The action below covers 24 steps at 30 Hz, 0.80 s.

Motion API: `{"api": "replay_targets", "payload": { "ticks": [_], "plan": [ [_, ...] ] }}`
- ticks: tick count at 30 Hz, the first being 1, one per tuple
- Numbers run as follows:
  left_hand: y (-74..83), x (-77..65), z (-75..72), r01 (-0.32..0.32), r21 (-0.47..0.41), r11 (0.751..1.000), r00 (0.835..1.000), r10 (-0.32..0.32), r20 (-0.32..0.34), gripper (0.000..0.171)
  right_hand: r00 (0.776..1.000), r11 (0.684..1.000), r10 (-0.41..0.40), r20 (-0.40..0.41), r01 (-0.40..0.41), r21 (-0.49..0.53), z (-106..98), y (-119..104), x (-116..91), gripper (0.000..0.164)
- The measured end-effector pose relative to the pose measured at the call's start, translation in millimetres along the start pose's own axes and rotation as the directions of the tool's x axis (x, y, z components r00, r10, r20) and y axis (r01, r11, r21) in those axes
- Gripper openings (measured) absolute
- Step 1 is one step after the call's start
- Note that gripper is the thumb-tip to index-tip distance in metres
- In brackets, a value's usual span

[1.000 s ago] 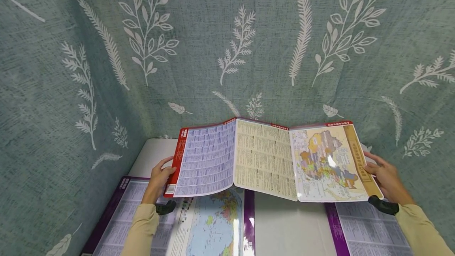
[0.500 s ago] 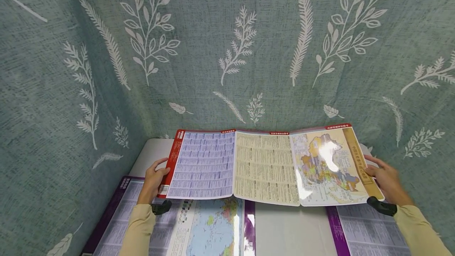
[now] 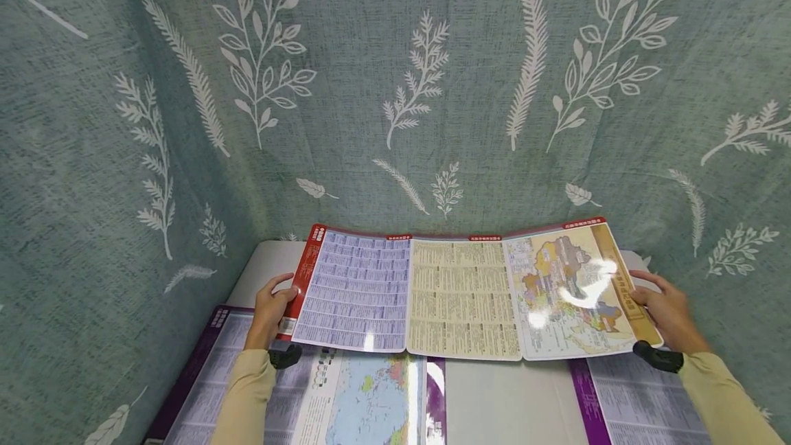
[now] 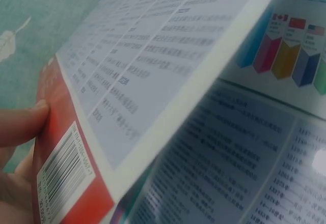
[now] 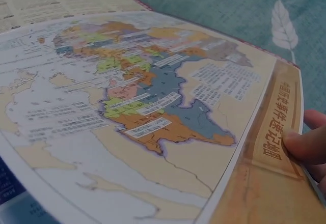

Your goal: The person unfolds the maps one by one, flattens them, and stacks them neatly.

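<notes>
A laminated folding map (image 3: 460,301) is spread across its three panels between both hands. Its left panel carries bluish text with a red edge strip and a barcode (image 4: 66,170); the middle one is cream with text; the right one shows a coloured map and a tan strip (image 5: 267,132). My left hand (image 3: 270,311) pinches the red edge, thumb on top. At the tan edge my right hand (image 3: 670,314) grips likewise, its thumb (image 5: 305,145) lying on the strip. The sheet is held above other charts, sagging slightly at its folds.
Beneath lies a purple-bordered world map chart (image 3: 364,404) with text panels on the left. Another purple-edged text sheet (image 3: 649,397) lies at the right, with white tabletop (image 3: 507,397) between them. A green leaf-patterned cloth (image 3: 395,88) hangs behind and at the sides.
The folding map has flattened: the peak at its left fold has come down and the panels now stand nearly in line. Both hands keep their hold on its ends.
</notes>
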State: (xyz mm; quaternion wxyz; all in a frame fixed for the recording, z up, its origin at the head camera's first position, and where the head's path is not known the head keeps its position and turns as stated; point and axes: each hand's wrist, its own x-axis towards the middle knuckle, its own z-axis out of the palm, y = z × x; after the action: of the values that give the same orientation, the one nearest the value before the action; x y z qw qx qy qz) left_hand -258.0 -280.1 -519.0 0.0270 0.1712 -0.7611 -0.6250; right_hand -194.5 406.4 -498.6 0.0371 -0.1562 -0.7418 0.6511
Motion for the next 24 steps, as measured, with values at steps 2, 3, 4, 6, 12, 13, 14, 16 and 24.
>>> {"api": "replay_targets", "payload": {
  "ticks": [2, 3, 4, 6, 12, 13, 14, 16, 24],
  "plan": [
    [0.7, 1.4, 1.6, -0.001, -0.010, 1.000, 1.000, 0.001, -0.012, 0.043, 1.000, 0.997, -0.019, -0.024, 0.017, -0.079, 2.5, 0.6, 1.5, 0.035],
    [1.1, 2.0, 2.6, -0.002, -0.012, 1.000, 1.000, 0.002, -0.016, 0.043, 0.999, 0.994, -0.027, -0.040, 0.022, -0.109, 4.5, 1.0, 2.1, 0.036],
    [1.6, 2.7, 3.6, -0.002, -0.014, 1.000, 1.000, 0.002, -0.023, 0.042, 0.998, 0.992, -0.029, -0.056, 0.022, -0.127, 6.2, 1.0, 3.1, 0.036],
    [2.3, 3.7, 5.7, -0.006, -0.017, 1.000, 0.999, 0.005, -0.035, 0.042, 0.996, 0.983, -0.047, -0.080, 0.032, -0.182, 10.7, 0.6, 4.5, 0.039],
    [2.4, 4.6, 10.5, -0.009, 0.006, 1.000, 0.997, 0.010, -0.078, 0.038, 0.988, 0.945, -0.108, -0.109, 0.068, -0.319, 21.0, -2.7, 10.0, 0.042],
    [2.0, 4.5, 11.3, -0.003, 0.010, 1.000, 0.996, 0.004, -0.084, 0.037, 0.987, 0.938, -0.116, -0.111, 0.072, -0.340, 21.6, -3.1, 10.7, 0.042],
    [1.2, 4.3, 11.9, 0.001, 0.016, 1.000, 0.996, 0.000, -0.085, 0.037, 0.986, 0.930, -0.121, -0.111, 0.074, -0.361, 21.8, -3.5, 11.2, 0.041],
    [-0.3, 3.7, 13.3, 0.009, 0.027, 1.000, 0.996, -0.006, -0.088, 0.037, 0.986, 0.919, -0.125, -0.108, 0.074, -0.387, 21.3, -4.1, 12.0, 0.041],
    [-2.3, 3.8, 15.0, 0.037, 0.083, 0.996, 0.999, -0.033, -0.042, 0.047, 0.994, 0.909, -0.100, -0.036, 0.077, -0.409, 14.5, -4.6, 12.4, 0.047]
  ]
}}
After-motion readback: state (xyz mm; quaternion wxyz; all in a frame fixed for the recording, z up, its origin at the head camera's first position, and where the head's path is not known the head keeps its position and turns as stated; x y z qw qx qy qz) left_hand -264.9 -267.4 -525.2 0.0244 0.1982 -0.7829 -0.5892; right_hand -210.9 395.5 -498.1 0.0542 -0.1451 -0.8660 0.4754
